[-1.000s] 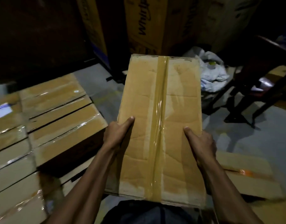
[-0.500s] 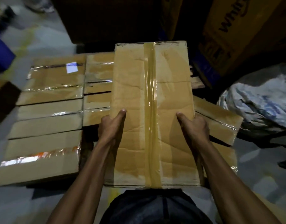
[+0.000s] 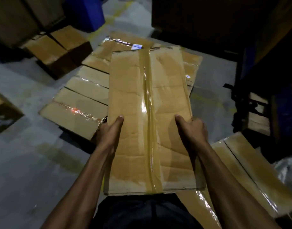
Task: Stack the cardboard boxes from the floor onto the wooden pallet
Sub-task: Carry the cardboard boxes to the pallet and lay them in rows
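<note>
I carry a long taped cardboard box [image 3: 130, 100] at waist height, its length pointing away from me. My left hand [image 3: 109, 129] grips its left edge with the thumb on top. On the right edge, my right hand [image 3: 191, 131] holds it the same way. Below and beyond the box lies a layer of several flat taped boxes [image 3: 80, 104], packed side by side; the pallet beneath them is hidden.
Two brown boxes [image 3: 57, 48] stand on the grey floor at the upper left. More taped boxes [image 3: 251, 171] lie at the lower right. Dark stacked cartons [image 3: 208, 19] rise behind. An open box [image 3: 3, 113] sits at the left edge.
I have turned left with the box; the layer of boxes has shifted from the left toward the centre under the carried box. Both hands keep the same grip.
</note>
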A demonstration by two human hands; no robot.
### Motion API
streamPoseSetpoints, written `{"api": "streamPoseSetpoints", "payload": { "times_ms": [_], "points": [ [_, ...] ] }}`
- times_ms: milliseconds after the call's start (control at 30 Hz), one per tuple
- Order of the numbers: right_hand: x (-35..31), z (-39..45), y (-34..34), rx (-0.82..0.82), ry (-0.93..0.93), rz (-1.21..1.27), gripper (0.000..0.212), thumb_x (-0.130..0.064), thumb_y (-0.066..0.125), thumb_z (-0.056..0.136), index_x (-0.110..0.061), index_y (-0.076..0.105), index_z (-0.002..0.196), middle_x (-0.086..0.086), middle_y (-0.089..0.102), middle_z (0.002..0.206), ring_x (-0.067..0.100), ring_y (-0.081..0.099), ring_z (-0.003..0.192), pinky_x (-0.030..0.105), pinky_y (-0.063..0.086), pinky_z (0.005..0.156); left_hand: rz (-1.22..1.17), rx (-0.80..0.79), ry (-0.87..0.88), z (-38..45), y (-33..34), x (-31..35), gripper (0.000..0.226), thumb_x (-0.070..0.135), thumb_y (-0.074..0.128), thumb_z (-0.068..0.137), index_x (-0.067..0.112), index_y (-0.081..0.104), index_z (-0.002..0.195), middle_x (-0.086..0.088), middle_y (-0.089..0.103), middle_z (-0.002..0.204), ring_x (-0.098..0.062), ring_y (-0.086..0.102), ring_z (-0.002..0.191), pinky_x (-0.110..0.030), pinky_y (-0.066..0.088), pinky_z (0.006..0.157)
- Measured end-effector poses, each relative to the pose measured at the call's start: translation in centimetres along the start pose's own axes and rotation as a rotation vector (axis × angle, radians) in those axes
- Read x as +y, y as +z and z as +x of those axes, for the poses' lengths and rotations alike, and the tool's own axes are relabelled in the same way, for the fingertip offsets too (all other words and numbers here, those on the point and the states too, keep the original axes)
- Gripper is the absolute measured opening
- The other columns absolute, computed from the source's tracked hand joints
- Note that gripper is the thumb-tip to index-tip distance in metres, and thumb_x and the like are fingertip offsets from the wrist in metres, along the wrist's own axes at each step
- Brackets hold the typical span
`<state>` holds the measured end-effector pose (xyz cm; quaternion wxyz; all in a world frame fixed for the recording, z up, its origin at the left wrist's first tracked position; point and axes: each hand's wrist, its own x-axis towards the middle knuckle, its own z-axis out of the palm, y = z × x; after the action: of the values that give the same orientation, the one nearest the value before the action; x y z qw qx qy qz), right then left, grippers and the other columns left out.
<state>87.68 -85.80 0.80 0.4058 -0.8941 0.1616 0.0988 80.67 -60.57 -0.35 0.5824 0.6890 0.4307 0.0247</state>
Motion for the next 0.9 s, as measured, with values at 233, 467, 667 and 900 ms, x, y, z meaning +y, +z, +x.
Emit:
{"api": "streamPoseSetpoints", "payload": {
  "times_ms": [233,467,667,900],
  "points": [
    [-1.1,3.6,2.0,-0.178,-0.134,-0.109,0.05,-0.067,0.058,0.085,-0.018,0.062,0.097,0.005,0.064,0.091,0.033,0.06,0.087,0.036,0.048,0.074,-0.118,0.231,-0.121,-1.7,0.1,-2.9,0.044,0.057,0.069,0.083,0.024,0.069,0.112,0.006,0.07,0.094,-0.019,0.065,0.087,-0.034,0.053,0.082],
    [-2.7,3.5,6.3,-0.32,-0.225,-0.269,0.071,-0.078,0.05,0.076,-0.013,0.066,0.101,0.009,0.068,0.092,0.031,0.064,0.084,0.036,0.052,0.072,-0.151,0.349,-0.242,-1.8,-2.4,-6.9,0.05,0.061,0.068,0.081,0.02,0.068,0.11,-0.001,0.069,0.099,-0.026,0.066,0.09,-0.04,0.056,0.088],
    [-1.3,2.9,10.7,-0.372,-0.222,-0.364,0.079,-0.077,0.05,0.08,-0.009,0.059,0.12,0.013,0.065,0.107,0.034,0.061,0.096,0.044,0.054,0.084,-0.062,0.35,-0.319,-1.0,-3.6,-11.0,0.064,0.064,0.065,0.082,0.015,0.059,0.123,-0.005,0.064,0.11,-0.031,0.062,0.099,-0.041,0.053,0.091],
    [1.3,3.9,14.0,-0.456,-0.263,-0.445,0.051,-0.066,0.055,0.09,-0.016,0.055,0.096,0.002,0.059,0.082,0.02,0.055,0.073,0.031,0.043,0.066,0.041,0.338,-0.407,-1.1,-2.4,-15.3,0.068,0.062,0.068,0.081,0.02,0.048,0.13,-0.008,0.064,0.12,-0.036,0.061,0.108,-0.048,0.05,0.096]
  ]
}}
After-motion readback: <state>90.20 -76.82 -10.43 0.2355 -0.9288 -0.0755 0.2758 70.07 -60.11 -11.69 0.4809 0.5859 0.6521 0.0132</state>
